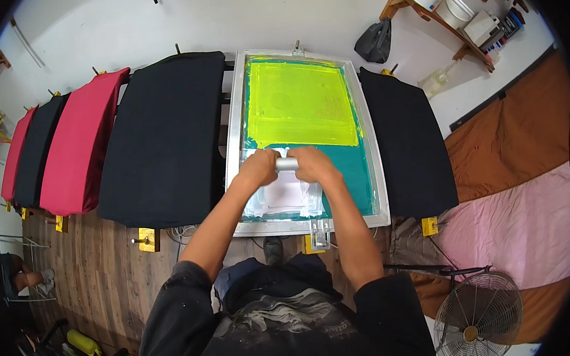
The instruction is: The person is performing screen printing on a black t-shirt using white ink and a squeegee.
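Both my hands grip the silver handle of a squeegee (287,164), held crosswise over a screen-printing frame (232,135). My left hand (260,168) is closed round its left part, my right hand (312,163) round its right part. The blade is hidden under my hands. Beyond it, a large rectangle of bright yellow-green ink (300,104) coats the mesh. Teal mesh (355,183) shows along the right and the near side. Between my forearms lies a pale, whitish rectangular patch (282,197). A clear clamp-like piece (320,234) sits at the frame's near edge.
A black cloth-covered board (167,140) stands left of the frame, another black board (407,143) right. Red boards (84,146) and more black ones continue leftward. A wall shelf (442,18) holds tubs. A wire fan (478,320) stands at lower right, by pink fabric (520,228).
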Demonstrator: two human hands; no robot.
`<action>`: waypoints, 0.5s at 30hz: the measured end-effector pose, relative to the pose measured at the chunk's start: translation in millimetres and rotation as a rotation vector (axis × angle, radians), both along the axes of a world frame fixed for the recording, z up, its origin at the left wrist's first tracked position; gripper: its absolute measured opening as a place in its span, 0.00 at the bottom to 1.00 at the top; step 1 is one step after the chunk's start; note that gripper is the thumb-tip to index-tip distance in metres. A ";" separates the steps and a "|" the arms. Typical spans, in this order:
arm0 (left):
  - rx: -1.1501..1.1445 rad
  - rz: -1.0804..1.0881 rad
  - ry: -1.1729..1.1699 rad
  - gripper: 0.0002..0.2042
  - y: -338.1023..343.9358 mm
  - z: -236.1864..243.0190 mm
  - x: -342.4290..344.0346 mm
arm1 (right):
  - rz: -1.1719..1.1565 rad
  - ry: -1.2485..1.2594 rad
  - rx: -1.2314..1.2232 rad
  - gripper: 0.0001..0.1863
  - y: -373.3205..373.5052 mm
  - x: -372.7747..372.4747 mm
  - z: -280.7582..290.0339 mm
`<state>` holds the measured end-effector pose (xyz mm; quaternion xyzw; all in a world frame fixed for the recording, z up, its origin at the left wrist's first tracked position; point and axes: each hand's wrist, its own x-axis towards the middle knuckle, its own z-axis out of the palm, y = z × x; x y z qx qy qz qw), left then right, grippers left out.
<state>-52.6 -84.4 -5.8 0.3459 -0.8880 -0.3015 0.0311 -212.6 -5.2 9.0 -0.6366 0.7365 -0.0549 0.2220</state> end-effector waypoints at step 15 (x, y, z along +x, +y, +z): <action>-0.115 -0.053 0.105 0.18 56.0 -9.4 28.8 | -0.107 0.008 -0.147 0.17 58.2 39.3 -1.8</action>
